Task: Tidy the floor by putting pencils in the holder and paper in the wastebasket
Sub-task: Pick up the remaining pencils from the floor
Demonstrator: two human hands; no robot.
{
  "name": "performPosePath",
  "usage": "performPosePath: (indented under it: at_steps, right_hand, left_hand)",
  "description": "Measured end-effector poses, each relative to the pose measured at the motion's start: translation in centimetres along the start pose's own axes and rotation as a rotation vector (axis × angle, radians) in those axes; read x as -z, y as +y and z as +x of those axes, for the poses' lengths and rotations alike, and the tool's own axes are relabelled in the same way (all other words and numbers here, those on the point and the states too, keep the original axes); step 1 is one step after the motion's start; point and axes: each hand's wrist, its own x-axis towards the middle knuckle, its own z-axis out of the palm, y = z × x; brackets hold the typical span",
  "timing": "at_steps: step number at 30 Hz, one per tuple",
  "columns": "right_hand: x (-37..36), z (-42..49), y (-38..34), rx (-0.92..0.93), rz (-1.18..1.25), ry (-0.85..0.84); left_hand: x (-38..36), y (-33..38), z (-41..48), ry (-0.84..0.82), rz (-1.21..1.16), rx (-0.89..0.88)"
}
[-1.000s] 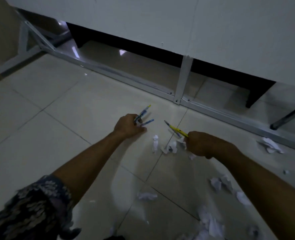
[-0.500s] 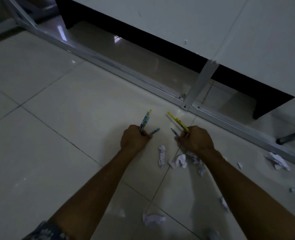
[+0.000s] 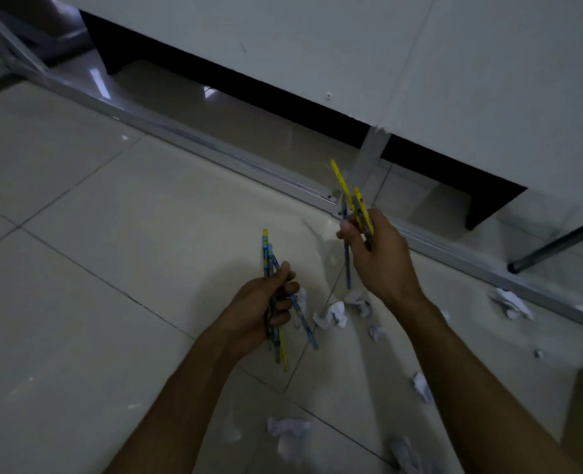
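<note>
L hand + R hand now raised off floor.
L clamped on blue pencils, R on yellow pencils; 0.5 s ago both at tile level. Pickup done; paper wads still down, holder not in view.

Each hand, left and right, grips pencils above paper-littered floor tiles.

Left hand: your left hand is bare, with slim fingers.
Left forearm: your left forearm is uncovered right down to the bottom edge, long and lean.
Right hand: your right hand is bare too.
Right forearm: your right forearm is uncovered to the lower right corner.
Detail: the light is dim, so finer marks on you cannot be made out.
</note>
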Motion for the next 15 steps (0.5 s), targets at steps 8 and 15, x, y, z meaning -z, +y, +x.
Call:
performPosePath:
  at_steps: [8, 15]
  right_hand:
    - [1.8, -5.1, -0.8, -0.43, 0.568, -0.26]
    - [2.8, -9.5, -1.5, -0.642, 1.015, -0.374]
  left_hand:
    - [-4.6, 0.2, -1.3, -0.033, 0.077, -0.158]
    - [-6.3, -0.6, -2.1, -0.06, 0.158, -0.234]
